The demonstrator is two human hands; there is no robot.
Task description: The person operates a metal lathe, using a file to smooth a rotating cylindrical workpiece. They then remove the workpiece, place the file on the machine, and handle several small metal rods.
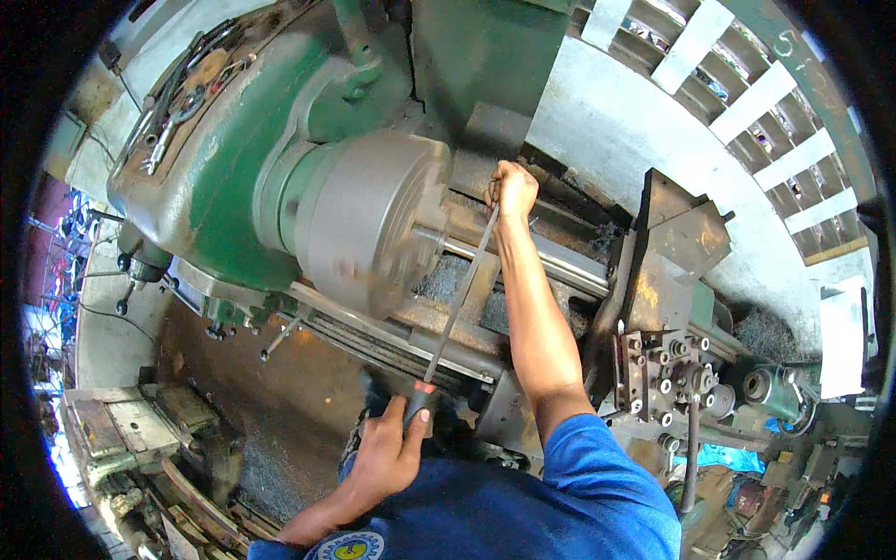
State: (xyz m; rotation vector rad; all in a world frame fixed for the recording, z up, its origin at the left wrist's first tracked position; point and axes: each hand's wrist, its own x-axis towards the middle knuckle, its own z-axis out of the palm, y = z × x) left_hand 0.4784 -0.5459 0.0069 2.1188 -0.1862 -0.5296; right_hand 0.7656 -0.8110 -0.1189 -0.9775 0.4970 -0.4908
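1. Head view: left hand [390, 448] is closed around the handle of the long tool [456, 306].
2. Right hand [515, 194] is closed at the tool's far end.
3. Tool slants above the lathe bed [373, 329], right of the chuck [359, 219].
4. Tool post [663, 369] stands right of the right forearm [534, 313].

At the far left we see a cluster of hand tools [175, 119], some dark, some bright metal. At the far right we have a white wall [597, 112], its upper part opened by pale slats [737, 112]. A tangle of shavings [765, 331] sits by its foot, and just right of that we see a white sheet [843, 341]. Nearer on the right lies crumpled blue plastic [728, 457]. At the near left we have a worn machine [121, 429] beside a brown floor [271, 373], with grey swarf [271, 476] to its right.
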